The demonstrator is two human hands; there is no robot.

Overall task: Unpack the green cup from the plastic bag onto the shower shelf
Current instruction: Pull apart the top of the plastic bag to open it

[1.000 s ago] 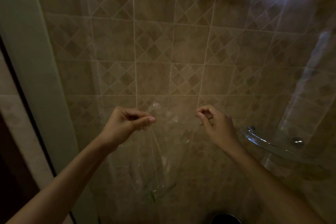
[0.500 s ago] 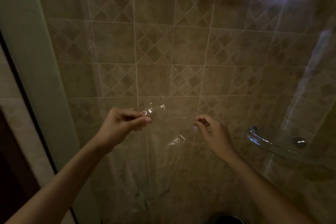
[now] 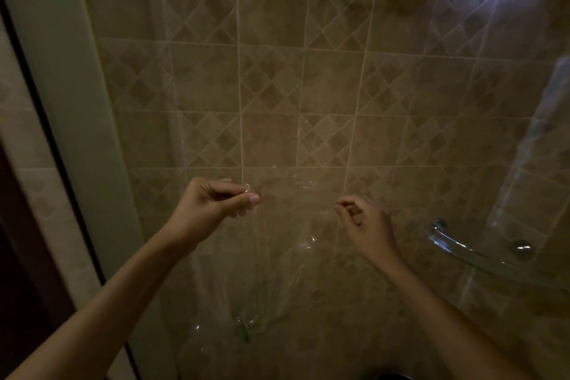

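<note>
Plastic bag [image 3: 271, 256]: clear, hanging between both hands, unlabelled.
Green cup [image 3: 242, 328]: faint green at bag bottom.
Left hand [image 3: 212, 207]: pinching bag's top edge.
Right hand [image 3: 365, 225]: pinching opposite edge.
Shower shelf [image 3: 481, 256]: glass, right.

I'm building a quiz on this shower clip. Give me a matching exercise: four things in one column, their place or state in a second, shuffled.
Things:
1. left hand
2. right hand
3. plastic bag
4. glass shelf

Places or states:
A. mounted on the wall at far right
B. pinches the bag's left top edge
C. hangs clear between both hands
D. pinches the bag's right top edge

Pairs: 1-B, 2-D, 3-C, 4-A
</note>
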